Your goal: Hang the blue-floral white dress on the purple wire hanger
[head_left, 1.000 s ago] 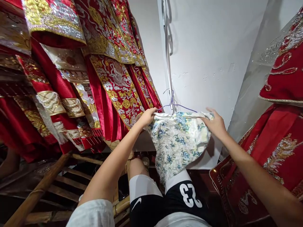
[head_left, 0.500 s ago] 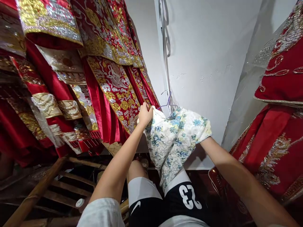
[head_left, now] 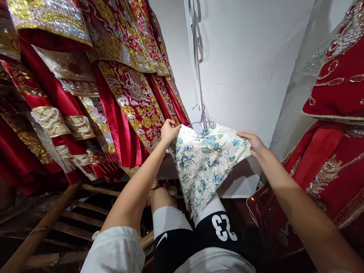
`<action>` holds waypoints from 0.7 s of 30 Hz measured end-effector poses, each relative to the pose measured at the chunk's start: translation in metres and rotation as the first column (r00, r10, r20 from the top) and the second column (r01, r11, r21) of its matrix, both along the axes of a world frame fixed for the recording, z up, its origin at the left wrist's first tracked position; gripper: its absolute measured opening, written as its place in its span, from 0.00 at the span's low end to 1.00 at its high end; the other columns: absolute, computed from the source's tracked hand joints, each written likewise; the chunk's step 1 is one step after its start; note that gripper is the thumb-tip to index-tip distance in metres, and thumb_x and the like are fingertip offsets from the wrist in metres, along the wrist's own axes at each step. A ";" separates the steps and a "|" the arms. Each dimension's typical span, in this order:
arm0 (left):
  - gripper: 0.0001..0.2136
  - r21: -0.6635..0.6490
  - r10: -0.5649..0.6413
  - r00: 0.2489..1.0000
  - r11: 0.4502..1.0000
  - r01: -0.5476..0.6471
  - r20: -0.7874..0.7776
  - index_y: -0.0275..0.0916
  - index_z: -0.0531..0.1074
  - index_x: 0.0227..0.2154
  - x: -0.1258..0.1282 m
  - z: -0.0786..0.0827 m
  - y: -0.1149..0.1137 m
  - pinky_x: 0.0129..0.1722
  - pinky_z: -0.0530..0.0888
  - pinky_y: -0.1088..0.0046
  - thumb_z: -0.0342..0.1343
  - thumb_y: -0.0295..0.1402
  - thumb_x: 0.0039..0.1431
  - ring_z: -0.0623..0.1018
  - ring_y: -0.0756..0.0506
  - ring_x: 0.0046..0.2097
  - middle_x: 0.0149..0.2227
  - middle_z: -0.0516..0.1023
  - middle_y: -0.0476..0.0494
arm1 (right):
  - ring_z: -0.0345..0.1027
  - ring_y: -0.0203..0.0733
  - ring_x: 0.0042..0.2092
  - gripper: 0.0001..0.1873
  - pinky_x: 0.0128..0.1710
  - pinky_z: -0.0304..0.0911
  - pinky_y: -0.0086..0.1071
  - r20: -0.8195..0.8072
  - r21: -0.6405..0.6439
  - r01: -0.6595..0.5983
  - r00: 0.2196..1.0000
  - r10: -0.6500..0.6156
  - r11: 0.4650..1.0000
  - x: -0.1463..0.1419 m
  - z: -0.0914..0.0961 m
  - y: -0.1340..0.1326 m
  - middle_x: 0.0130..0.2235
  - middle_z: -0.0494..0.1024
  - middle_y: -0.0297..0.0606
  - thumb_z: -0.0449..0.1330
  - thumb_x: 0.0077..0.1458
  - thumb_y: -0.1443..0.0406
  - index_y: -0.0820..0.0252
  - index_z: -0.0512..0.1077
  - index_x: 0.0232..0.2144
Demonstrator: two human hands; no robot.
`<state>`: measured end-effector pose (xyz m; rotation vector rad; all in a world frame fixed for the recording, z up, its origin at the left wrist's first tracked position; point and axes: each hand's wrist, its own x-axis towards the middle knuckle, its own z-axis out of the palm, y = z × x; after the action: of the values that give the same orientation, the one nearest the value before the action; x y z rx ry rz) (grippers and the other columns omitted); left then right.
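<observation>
A white garment with blue and green floral pattern [head_left: 203, 163] hangs in front of me on a thin purple hanger [head_left: 202, 113]. My left hand [head_left: 170, 131] pinches its left shoulder edge, fingers pressed together. At the opposite side my right hand [head_left: 252, 141] grips the sleeve edge, thumb and fingers closed on the cloth. Between the two hands the garment is spread, and its lower part tapers down to a point above my legs. The hanger's arms are mostly hidden inside the fabric.
Red dresses with gold and silver embroidery [head_left: 139, 98] hang close on the left. Another red beaded dress [head_left: 327, 151] hangs at the right. A metal pole [head_left: 196, 57] runs along the white wall [head_left: 244, 49]. A bamboo chair [head_left: 42, 235] stands at lower left.
My right hand, hidden in the sleeve before, now shows outside it, gripping its edge. The garment is spread wider. My left hand keeps its hold and has shifted slightly left.
</observation>
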<state>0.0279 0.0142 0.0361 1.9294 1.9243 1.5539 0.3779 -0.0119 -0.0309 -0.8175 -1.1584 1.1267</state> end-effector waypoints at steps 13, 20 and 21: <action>0.13 0.085 -0.176 0.871 0.967 0.240 -0.459 0.39 0.76 0.38 0.037 0.012 -0.005 0.41 0.67 0.67 0.53 0.42 0.65 0.75 0.41 0.40 0.37 0.80 0.40 | 0.70 0.37 0.24 0.08 0.25 0.70 0.28 -0.428 -0.149 0.093 0.891 -0.149 0.984 -0.033 -0.017 -0.029 0.23 0.74 0.28 0.65 0.39 0.64 0.58 0.72 0.27; 0.11 0.102 -0.217 0.872 0.952 0.288 -0.439 0.39 0.76 0.33 0.068 0.027 0.015 0.40 0.65 0.68 0.55 0.40 0.65 0.74 0.43 0.36 0.32 0.79 0.44 | 0.78 0.45 0.32 0.06 0.36 0.78 0.37 -0.512 -0.250 0.158 0.816 -0.269 0.955 -0.028 -0.001 -0.055 0.26 0.78 0.35 0.58 0.46 0.70 0.59 0.75 0.28; 0.12 0.125 -0.224 0.870 0.943 0.307 -0.440 0.39 0.75 0.32 0.075 0.025 0.013 0.40 0.65 0.67 0.55 0.41 0.65 0.74 0.43 0.37 0.32 0.78 0.44 | 0.79 0.47 0.34 0.06 0.37 0.78 0.39 -0.521 -0.212 0.177 0.812 -0.264 0.961 -0.026 -0.004 -0.070 0.27 0.80 0.36 0.58 0.47 0.69 0.59 0.75 0.28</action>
<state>0.1027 0.0272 0.0614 2.6676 1.5614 1.3733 0.3514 -0.0818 -0.0352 -0.6623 -0.4866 1.1593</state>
